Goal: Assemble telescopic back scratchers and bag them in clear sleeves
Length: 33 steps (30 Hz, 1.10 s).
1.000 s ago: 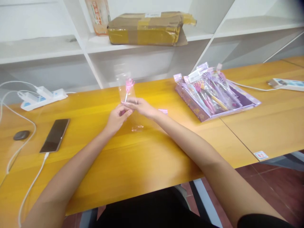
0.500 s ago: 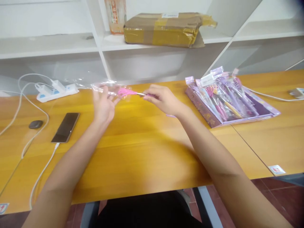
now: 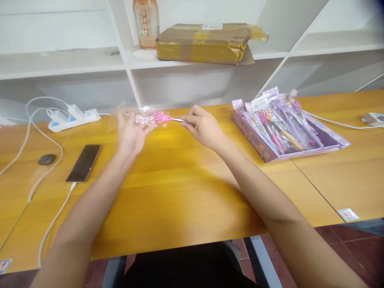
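Note:
A pink back scratcher point(image 3: 162, 117) with a claw-shaped head and a thin metal shaft lies crosswise between my hands, above the table. My right hand point(image 3: 204, 125) pinches it by the shaft end, the claw pointing left. A crinkled clear plastic wrapper point(image 3: 145, 115) covers the claw and runs left to my left hand point(image 3: 130, 134), whose fingers are closed on it, somewhat blurred. To the right, an open purple display box point(image 3: 336, 141) holds several more wrapped back scratchers point(image 3: 282, 122) in pink, purple and yellow.
A phone point(image 3: 84, 163) on a charging cable, a small black case point(image 3: 47, 159) and a white power strip point(image 3: 75, 120) occupy the left side. On the shelf behind stand a taped cardboard box point(image 3: 204, 44) and an orange bottle point(image 3: 146, 26). A white adapter point(image 3: 373, 119) lies far right.
The plastic wrapper, spread out to the left before, is now bunched nearer my left hand and the claw. Both hands keep almost the same places; the view has shifted slightly.

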{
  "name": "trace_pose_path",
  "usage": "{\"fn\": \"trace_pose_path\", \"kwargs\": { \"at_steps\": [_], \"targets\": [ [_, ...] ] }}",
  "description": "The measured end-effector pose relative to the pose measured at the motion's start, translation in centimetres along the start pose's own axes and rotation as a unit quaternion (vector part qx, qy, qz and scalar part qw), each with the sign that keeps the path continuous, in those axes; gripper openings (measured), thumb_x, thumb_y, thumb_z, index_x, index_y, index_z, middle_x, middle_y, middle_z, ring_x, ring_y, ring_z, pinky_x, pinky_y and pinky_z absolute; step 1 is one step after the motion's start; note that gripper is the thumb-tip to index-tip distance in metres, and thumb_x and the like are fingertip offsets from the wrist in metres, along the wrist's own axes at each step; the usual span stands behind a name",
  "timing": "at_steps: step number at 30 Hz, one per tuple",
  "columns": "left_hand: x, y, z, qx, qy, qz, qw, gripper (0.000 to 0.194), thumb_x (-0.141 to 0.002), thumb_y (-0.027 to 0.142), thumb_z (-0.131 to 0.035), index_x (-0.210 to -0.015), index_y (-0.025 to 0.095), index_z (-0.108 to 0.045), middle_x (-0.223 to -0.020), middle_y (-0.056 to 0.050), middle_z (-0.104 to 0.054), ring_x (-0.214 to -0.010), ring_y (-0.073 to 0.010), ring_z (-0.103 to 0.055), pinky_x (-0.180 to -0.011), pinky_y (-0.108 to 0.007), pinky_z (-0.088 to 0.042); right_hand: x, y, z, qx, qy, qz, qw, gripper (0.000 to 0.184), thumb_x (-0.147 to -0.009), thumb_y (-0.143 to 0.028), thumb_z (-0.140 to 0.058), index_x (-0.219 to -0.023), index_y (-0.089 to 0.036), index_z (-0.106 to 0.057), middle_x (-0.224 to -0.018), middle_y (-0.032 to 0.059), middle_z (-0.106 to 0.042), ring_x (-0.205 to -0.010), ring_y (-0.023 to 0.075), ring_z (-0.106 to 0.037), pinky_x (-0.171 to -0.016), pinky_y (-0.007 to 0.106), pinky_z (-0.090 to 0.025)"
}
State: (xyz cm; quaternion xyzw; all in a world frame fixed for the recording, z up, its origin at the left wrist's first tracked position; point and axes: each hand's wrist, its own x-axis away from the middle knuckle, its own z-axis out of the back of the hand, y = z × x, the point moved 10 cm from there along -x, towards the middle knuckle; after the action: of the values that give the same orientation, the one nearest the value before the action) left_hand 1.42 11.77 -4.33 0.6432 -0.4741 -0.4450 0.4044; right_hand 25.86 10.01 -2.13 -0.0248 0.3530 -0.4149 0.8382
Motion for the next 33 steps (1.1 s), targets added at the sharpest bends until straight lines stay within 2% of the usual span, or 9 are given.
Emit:
{"fn": "trace_pose_path", "kwargs": {
  "at_steps": [6, 11, 15, 18, 21, 24, 29, 31, 33],
  "targets": [
    [2.1, -1.2, -2.7, 0.049, -0.044, 0.012, 0.998, 0.03, -0.103, 0.049, -0.077, -0.111, 0.029, -0.056, -0.12, -0.004, -0.082, -0.122, -0.0259, -0.08, -0.109, -0.053, -0.064, 0.3, -0.9, -1.4, -0.019, -0.013, 0.017, 1.0, 0.045, -0.116, -0.052, -0.049, -0.129, -0.025, -0.084, -0.107, 0.0107, -0.063, -0.093, 0.0246, -0.059, -0.085, 0.037, -0.047],
    [3.2, -1.4, -4.1, 0.032, -0.084, 0.02, 0.996, 0.033, -0.097, 0.049, -0.084, -0.104, 0.023, -0.065, -0.119, -0.008, -0.082, -0.118, -0.0263, -0.081, -0.109, -0.051, -0.065, 0.1, -1.4, -1.7, -0.049, -0.018, 0.007, 0.999, 0.04, -0.114, -0.049, -0.057, -0.129, -0.023, -0.084, -0.109, 0.0118, -0.068, -0.094, 0.0249, -0.063, -0.088, 0.037, -0.049],
    [1.8, -0.3, -2.5, 0.04, -0.054, -0.016, 0.998, 0.027, -0.099, 0.046, -0.082, -0.097, 0.022, -0.068, -0.116, -0.009, -0.083, -0.121, -0.0287, -0.08, -0.108, -0.049, -0.066, -0.3, 0.0, -0.7, -0.112, -0.068, -0.044, 0.99, 0.03, -0.104, -0.04, -0.076, -0.125, -0.02, -0.083, -0.101, 0.0094, -0.078, -0.088, 0.0235, -0.068, -0.086, 0.035, -0.051],
    [0.3, 0.3, -0.8, 0.052, -0.02, -0.035, 0.998, 0.026, -0.101, 0.045, -0.079, -0.092, 0.023, -0.069, -0.113, -0.009, -0.083, -0.124, -0.0291, -0.08, -0.109, -0.048, -0.066, 0.0, 1.2, -0.2, -0.165, -0.14, -0.088, 0.972, 0.021, -0.099, -0.037, -0.079, -0.11, -0.02, -0.086, -0.089, 0.0054, -0.08, -0.08, 0.0205, -0.07, -0.078, 0.032, -0.051],
    [-0.3, 0.1, -0.1, 0.057, -0.014, -0.032, 0.998, 0.026, -0.102, 0.043, -0.077, -0.09, 0.022, -0.069, -0.116, -0.01, -0.083, -0.124, -0.0291, -0.08, -0.111, -0.048, -0.065, 0.4, 1.4, 0.0, -0.24, -0.185, -0.102, 0.948, 0.024, -0.095, -0.039, -0.081, -0.107, -0.02, -0.088, -0.081, 0.0029, -0.079, -0.072, 0.0177, -0.069, -0.072, 0.031, -0.052],
    [0.1, -0.7, -0.8, 0.065, -0.023, -0.009, 0.998, 0.024, -0.102, 0.042, -0.078, -0.093, 0.021, -0.07, -0.118, -0.01, -0.083, -0.125, -0.0292, -0.08, -0.112, -0.048, -0.064, 0.4, 1.5, -0.1, -0.303, -0.176, -0.125, 0.928, 0.029, -0.088, -0.044, -0.089, -0.103, -0.019, -0.089, -0.075, 0.0025, -0.077, -0.066, 0.0166, -0.069, -0.07, 0.032, -0.056],
    [2.6, -2.3, -3.4, 0.057, -0.062, 0.043, 0.996, 0.026, -0.103, 0.044, -0.079, -0.1, 0.02, -0.071, -0.123, -0.012, -0.083, -0.128, -0.0292, -0.079, -0.111, -0.047, -0.064, 0.5, 0.6, -1.1, -0.346, -0.152, -0.159, 0.912, 0.041, -0.081, -0.057, -0.094, -0.092, -0.018, -0.088, -0.07, 0.0037, -0.075, -0.059, 0.0158, -0.067, -0.062, 0.031, -0.055],
    [3.7, -3.0, -4.4, 0.056, -0.073, 0.065, 0.994, 0.026, -0.103, 0.044, -0.078, -0.1, 0.019, -0.072, -0.123, -0.012, -0.083, -0.125, -0.0277, -0.079, -0.107, -0.044, -0.066, 0.4, -0.2, -1.3, -0.331, -0.133, -0.155, 0.921, 0.048, -0.081, -0.065, -0.093, -0.084, -0.018, -0.085, -0.066, 0.0031, -0.072, -0.056, 0.0145, -0.062, -0.058, 0.031, -0.05],
    [4.7, -3.8, -5.2, 0.056, -0.087, 0.086, 0.991, 0.025, -0.103, 0.043, -0.078, -0.099, 0.019, -0.073, -0.119, -0.011, -0.084, -0.121, -0.0261, -0.08, -0.103, -0.041, -0.068, 0.2, -0.6, -1.2, -0.275, -0.095, -0.147, 0.945, 0.056, -0.082, -0.072, -0.09, -0.071, -0.019, -0.077, -0.061, 0.0016, -0.066, -0.056, 0.0136, -0.057, -0.059, 0.03, -0.045]
  ]
}}
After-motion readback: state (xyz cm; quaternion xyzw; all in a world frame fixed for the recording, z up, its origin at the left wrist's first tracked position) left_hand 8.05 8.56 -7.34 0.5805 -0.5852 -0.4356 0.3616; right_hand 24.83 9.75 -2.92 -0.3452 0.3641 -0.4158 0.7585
